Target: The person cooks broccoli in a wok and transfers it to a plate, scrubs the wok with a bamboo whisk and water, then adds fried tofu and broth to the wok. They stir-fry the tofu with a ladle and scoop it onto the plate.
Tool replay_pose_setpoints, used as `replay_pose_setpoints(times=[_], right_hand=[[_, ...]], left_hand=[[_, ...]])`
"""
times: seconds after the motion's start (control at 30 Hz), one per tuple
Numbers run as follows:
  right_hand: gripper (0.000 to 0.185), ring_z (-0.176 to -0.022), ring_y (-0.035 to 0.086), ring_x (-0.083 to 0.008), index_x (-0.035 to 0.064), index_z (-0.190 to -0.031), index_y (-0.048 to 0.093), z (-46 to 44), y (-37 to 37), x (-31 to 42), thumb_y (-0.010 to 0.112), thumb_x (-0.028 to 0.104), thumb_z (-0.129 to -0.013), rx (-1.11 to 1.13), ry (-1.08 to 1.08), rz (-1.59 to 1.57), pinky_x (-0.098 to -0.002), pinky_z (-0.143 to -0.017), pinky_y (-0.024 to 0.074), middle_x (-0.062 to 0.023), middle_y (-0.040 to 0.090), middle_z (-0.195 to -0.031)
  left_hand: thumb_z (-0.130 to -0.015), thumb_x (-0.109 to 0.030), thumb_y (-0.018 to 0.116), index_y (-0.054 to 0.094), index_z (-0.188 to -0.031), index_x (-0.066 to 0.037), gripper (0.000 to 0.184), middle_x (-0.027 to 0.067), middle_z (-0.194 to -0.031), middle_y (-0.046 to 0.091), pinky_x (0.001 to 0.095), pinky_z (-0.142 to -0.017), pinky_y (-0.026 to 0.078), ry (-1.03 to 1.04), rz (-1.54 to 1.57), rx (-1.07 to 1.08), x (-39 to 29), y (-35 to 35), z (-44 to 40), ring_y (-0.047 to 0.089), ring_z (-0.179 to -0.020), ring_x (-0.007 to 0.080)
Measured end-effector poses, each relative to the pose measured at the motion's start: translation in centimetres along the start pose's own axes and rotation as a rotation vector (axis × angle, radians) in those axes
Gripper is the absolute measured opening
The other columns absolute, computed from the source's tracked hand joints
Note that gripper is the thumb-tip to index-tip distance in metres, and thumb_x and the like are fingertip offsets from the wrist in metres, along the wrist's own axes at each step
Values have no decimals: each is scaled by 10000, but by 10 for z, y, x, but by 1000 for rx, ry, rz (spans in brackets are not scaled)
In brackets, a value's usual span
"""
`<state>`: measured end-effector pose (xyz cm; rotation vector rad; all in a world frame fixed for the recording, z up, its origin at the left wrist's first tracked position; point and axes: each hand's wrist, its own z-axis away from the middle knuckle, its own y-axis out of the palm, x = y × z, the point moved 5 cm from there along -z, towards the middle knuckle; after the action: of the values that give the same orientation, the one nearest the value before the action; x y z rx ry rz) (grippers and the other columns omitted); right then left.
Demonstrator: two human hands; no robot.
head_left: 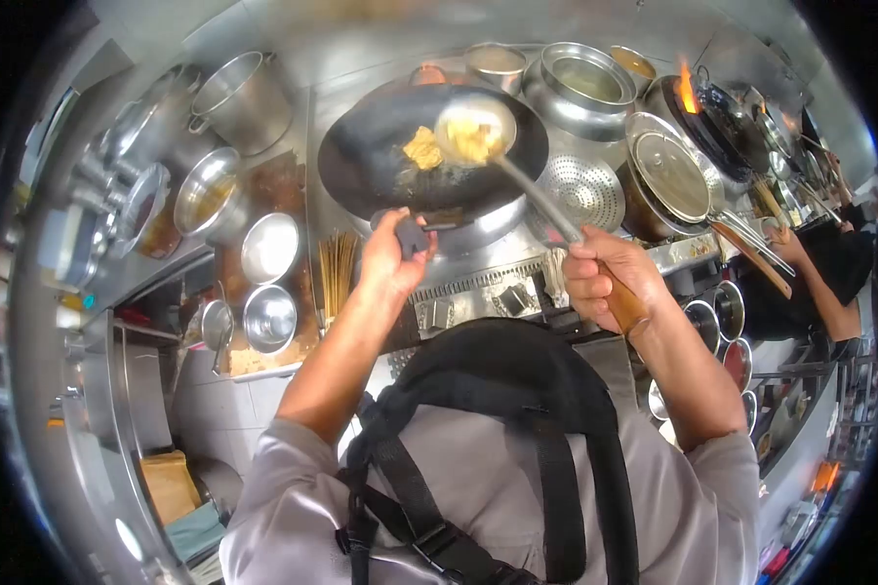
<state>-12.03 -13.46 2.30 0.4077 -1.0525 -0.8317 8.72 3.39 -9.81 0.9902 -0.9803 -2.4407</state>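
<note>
A large dark wok [356,161] sits on the stove, tilted slightly in view. My left hand [388,255] is closed on a dark folded cloth [413,237] at the wok's near rim; the wok's grip beneath it is hidden. My right hand [610,276] is wrapped around the wooden handle of a long ladle [541,198], whose round bowl is over the wok. Yellow food [422,148], which looks like egg, lies on the wok's surface, and more of it is in or under the blurred ladle bowl.
Right of the wok are a perforated strainer [582,191], a lidded-looking pot [671,175] and a large metal pot [587,88]. Flame [688,90] rises at another wok. Metal bowls [270,249] and skewers [336,273] stand left. Another person's hand [788,244] is at right.
</note>
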Motion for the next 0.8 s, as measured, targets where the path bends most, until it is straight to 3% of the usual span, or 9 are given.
replay_pose_setpoints(times=[0.1,0.17,0.3,0.33,0.37,0.47,0.5,0.6,0.8], right_hand=[[234,-460,434,-47,72,-1142,539,3,-4,-1,524,108,-912,-94,113,5,-215,-384,339,25,482,-667],[84,-482,437,-66,102,-872,488,2,-4,1,539,133,-930,-191,208,82,-226,-414,330,24,469,-649],[215,-475,446,-68,119,-736,458,1,10,11,542,144,-932,-134,323,12,-231,-409,338,29,476,-621],[75,-483,455,-58,73,-905,510,3,20,13,536,139,-930,-98,310,-6,-226,-410,354,30,490,-652],[186,-491,464,-48,28,-1075,562,2,28,14,529,135,-927,-63,299,-23,-222,-411,371,32,503,-683],[184,-500,463,-44,10,-1066,568,-21,33,11,518,133,-939,89,260,-172,-222,-422,390,35,503,-691],[269,-499,456,-46,-28,-1158,556,-26,30,9,497,138,-954,106,227,-188,-221,-430,405,34,502,-704],[369,-496,461,-57,-61,-1263,512,-17,23,-4,476,153,-964,221,228,-374,-220,-430,412,25,503,-714],[376,-497,493,-73,-46,-1274,497,0,7,0,464,148,-954,263,280,-387,-220,-420,415,-3,506,-688]], left_hand=[[-884,-61,596,514,-1026,-69,165,88,-884,581,357,-622,530,156,-119,52,14,-29,-6,584,-747,200],[-856,10,583,488,-1145,-58,311,97,-988,579,326,-604,521,399,-300,175,16,-37,9,603,-775,205],[-813,64,568,420,-1239,-45,464,112,-1025,582,344,-618,524,534,-487,103,21,-74,16,613,-827,212],[-810,61,571,425,-1224,-44,452,115,-1014,580,362,-634,527,520,-485,102,20,-78,18,610,-820,212],[-806,59,575,429,-1209,-43,440,118,-1004,578,379,-650,530,504,-482,99,19,-82,18,607,-812,212],[-811,75,573,445,-1186,-77,424,94,-969,585,347,-640,541,271,-369,59,19,-84,23,615,-770,202],[-828,29,584,498,-1069,-65,272,89,-864,585,356,-638,540,218,-342,71,16,-77,27,605,-700,204],[-844,-38,614,494,-1041,-66,232,87,-820,544,403,-691,521,11,-69,-67,13,-67,39,570,-692,213],[-851,-38,615,514,-1031,-72,209,85,-858,576,367,-689,515,49,13,-4,12,-47,36,582,-701,198]])
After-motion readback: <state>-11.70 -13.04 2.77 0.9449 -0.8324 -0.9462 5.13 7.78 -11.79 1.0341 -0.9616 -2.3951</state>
